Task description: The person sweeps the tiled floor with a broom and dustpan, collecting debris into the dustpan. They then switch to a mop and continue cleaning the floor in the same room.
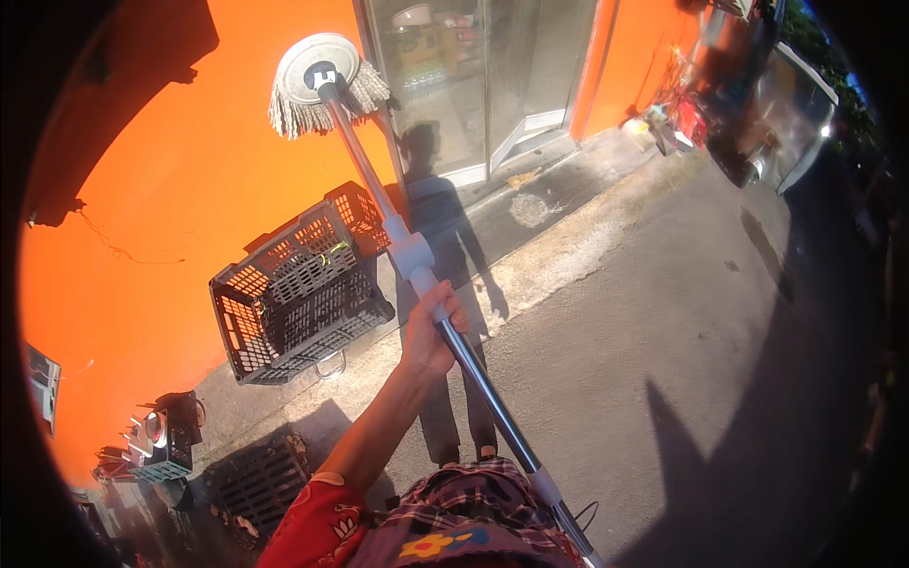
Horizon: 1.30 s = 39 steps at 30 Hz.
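My left hand [433, 332] is wrapped around the grip of a long spin mop, just below its white plastic collar [410, 255]. The metal handle [490, 397] runs slantwise from the bottom of the picture, past my body, to the upper left. At its far end the round mop head [317, 69] is held up, a white disc with strands of pale cord hanging from it. Behind the handle, a black plastic crate [302, 284] stands against the orange wall [163, 170]. My right hand is out of view.
Glass doors [490, 85] stand ahead behind a concrete step [568, 277]. A drain grate [263, 483] lies at lower left, near a small crate of items [162, 437]. Assorted objects [675, 128] and a shiny, sheet-like panel [788, 121] are at upper right.
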Available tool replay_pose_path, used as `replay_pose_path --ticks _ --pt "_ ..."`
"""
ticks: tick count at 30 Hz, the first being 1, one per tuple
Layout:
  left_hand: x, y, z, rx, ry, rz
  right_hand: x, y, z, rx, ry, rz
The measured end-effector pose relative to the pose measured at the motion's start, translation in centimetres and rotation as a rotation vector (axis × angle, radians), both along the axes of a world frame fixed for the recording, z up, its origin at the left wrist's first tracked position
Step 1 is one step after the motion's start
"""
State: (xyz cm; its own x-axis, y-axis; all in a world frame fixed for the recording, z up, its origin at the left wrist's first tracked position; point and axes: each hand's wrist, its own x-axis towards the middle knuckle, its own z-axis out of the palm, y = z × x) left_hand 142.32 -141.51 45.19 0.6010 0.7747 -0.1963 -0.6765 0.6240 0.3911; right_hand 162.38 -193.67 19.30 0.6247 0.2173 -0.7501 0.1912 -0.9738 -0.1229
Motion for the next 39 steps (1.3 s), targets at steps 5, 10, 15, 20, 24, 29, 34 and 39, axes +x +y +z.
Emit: replay_pose_path --ticks 5,10,15,20,24,29,34,39 --pt "9.0 -2.8 -4.3 -0.058 0.038 -0.332 0.3 12.2 -2.6 0.254 0.133 -0.127" --pt "20.8 -0.5 -5.1 -0.126 0.217 -0.390 6.9 11.5 -3.8 0.267 0.160 -0.221" --pt "28.8 -0.2 -3.6 -0.053 0.203 -0.436 12.8 3.0 -6.7 0.069 0.183 -0.235" --pt "32.7 -0.8 -2.5 -0.011 0.185 -0.475 20.2 12.9 -2.6 0.419 0.030 0.418" --pt "35.0 -2.3 -3.4 -0.059 0.218 -0.610 27.3 33.6 7.9 1.274 0.376 -0.177" --pt "38.1 -0.3 -5.5 -0.143 0.222 -0.854 32.9 53.5 18.6 1.335 1.010 -0.390" --pt "41.6 7.5 -7.2 -0.151 0.158 -1.141 36.1 59.2 17.2 1.039 0.682 -0.457" --pt "45.2 19.1 -8.3 0.730 0.266 -1.577 40.2 60.1 10.4 1.058 0.869 -0.926"
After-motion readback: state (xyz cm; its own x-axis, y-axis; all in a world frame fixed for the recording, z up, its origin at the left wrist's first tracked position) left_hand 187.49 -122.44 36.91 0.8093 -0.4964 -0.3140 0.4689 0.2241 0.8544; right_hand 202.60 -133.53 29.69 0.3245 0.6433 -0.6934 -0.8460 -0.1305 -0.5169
